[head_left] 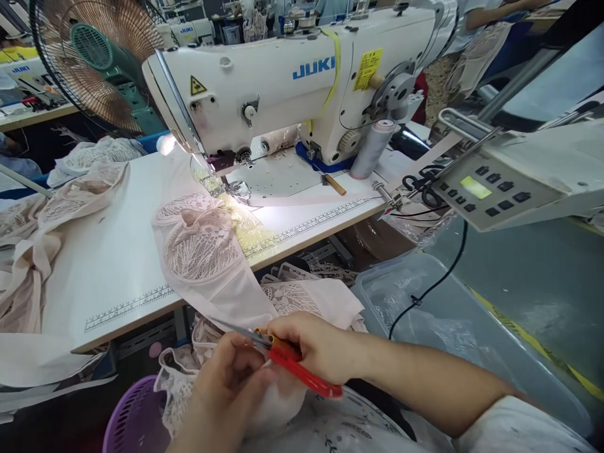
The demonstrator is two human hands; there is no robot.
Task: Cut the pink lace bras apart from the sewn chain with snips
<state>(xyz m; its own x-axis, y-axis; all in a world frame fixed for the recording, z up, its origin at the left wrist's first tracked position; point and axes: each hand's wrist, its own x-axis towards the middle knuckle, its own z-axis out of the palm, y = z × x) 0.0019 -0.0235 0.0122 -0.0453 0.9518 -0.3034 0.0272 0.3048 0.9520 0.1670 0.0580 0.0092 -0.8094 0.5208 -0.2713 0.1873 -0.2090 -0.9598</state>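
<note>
In my right hand (325,349) is a pair of scissors (309,375) with red handles, its blades pointing left above my other hand. My left hand (229,387) is closed, thumb and fingers pinching pale fabric just under the blades; the exact edge it grips is partly hidden. A pale pink lace bra (202,248) lies over the front edge of the table, one cup near the needle of the sewing machine (264,82), its band running down towards my hands. More lace pieces (297,299) hang below the table edge and in my lap.
A purple basket (136,418) stands at lower left, a clear plastic bin (425,314) at right. More bra pieces (80,195) lie on the table's left. A fan (99,56), a thread cone (372,151) and a control panel (491,189) surround the machine.
</note>
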